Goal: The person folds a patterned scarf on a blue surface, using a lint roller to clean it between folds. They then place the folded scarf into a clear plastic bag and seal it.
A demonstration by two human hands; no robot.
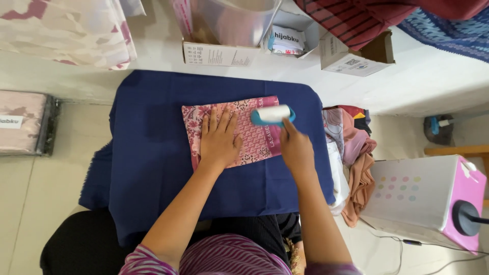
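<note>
Near scarf (254, 135) edge — right hand (295, 147) rolls lint roller (273, 114).

Under my left hand (219, 138) the folded pink scarf (232, 131) is thin matt patterned cloth; the desk cover (147, 153) is matt navy fabric; the lint roller (273, 115) in my right hand (295, 147) is smooth teal plastic, white paper roll.

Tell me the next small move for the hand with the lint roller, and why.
Probably draw the lint roller leftward across the folded pink patterned cloth: the right hand has it at the cloth's top right edge, and the left hand lies flat, pinning the cloth.
</note>
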